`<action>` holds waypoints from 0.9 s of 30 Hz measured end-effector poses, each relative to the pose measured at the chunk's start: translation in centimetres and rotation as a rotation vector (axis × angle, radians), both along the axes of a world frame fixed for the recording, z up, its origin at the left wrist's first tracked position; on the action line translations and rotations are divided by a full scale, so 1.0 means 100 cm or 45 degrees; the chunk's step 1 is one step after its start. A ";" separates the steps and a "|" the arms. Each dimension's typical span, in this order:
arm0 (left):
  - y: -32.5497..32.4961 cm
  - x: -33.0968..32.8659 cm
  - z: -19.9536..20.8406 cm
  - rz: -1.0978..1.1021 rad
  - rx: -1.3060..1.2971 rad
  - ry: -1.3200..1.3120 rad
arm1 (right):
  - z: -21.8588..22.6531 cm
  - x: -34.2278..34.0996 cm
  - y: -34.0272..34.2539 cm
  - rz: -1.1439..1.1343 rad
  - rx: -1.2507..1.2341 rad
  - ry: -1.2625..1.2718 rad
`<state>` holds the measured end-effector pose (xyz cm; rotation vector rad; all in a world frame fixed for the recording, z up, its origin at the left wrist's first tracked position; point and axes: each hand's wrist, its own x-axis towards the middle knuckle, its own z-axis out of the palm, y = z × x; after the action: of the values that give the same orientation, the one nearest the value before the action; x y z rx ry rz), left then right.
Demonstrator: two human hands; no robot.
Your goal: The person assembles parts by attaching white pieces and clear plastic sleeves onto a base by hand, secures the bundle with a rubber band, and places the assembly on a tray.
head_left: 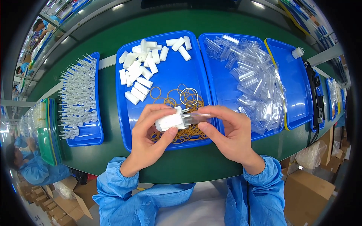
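Carefully, the left hand [147, 142] pinches a bundle of small white block-shaped pieces [169, 121] between its thumb and its fingers. Opposite to it, the right hand [233, 140] pinches, with thumb and forefinger, a clear hollow plastic sleeve [200, 118] at the right end of this bundle. How far the sleeve goes around the white pieces, I cannot tell. Both things are held above the front part of a large blue plastic tray [173, 75], between the two hands.

Just under the hands, many thin brown-yellow rubber bands [192, 135] lie in this tray, and a pale round ring [197, 96] rests upon them. Farther back, loose white blocks [139, 71] are scattered, mostly in the left corner. Beside, on the right, a second blue tray [222, 83] carries a heap of clear plastic sleeves [252, 75]. Next to it is a blue tray with a yellow edge [296, 86], with a small white cluster [298, 52] at its far corner. On the left, a narrow blue tray [99, 128] bears rows of thin white stick-like parts [78, 96]. All these trays stand on a dark green table [162, 165].
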<state>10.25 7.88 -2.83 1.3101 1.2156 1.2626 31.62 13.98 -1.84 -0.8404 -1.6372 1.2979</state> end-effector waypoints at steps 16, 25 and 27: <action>0.000 -0.003 0.000 0.051 0.064 0.141 | 0.005 0.000 -0.001 -0.008 0.161 -0.130; 0.000 -0.004 0.000 0.033 0.066 0.169 | -0.005 0.002 0.002 0.050 0.009 -0.001; 0.000 -0.005 0.000 0.037 0.071 0.163 | -0.004 0.001 -0.001 0.005 0.067 -0.046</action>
<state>9.80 7.84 -2.88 1.4367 1.3010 1.2568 31.74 13.88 -2.27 -0.8341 -1.6947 1.2434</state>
